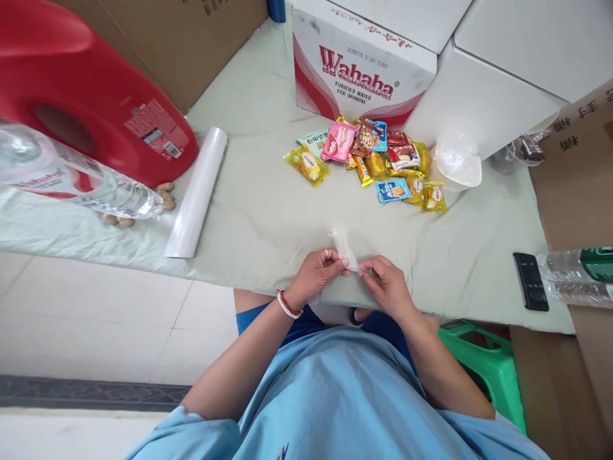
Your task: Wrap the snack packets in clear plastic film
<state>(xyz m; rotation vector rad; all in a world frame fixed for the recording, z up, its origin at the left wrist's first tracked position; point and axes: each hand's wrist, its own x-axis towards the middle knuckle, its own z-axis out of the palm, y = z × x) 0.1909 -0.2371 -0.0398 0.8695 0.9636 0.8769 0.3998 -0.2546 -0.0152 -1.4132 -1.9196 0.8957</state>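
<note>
Near the table's front edge, a thin, crumpled, whitish plastic bag (343, 246) stretches between my two hands. My left hand (316, 273) pinches its lower left part between thumb and fingers. The lower right corner is pinched in the fingertips of my right hand (389, 285). The top of the bag stands up loosely, pointing away from me. Beyond it lies a pile of wrapped snacks, with a pink packet (339, 141), a blue packet (393, 190) and a yellow-wrapped snack (308, 165) among them.
A white roll (197, 195) lies left, beside a water bottle (76, 172), a large red jug (96, 96) and several nuts (166, 195). White bowls (457, 171) stand right of the snacks, before cartons (364, 70). A black phone (530, 281) lies far right; a green stool (488, 364) is below.
</note>
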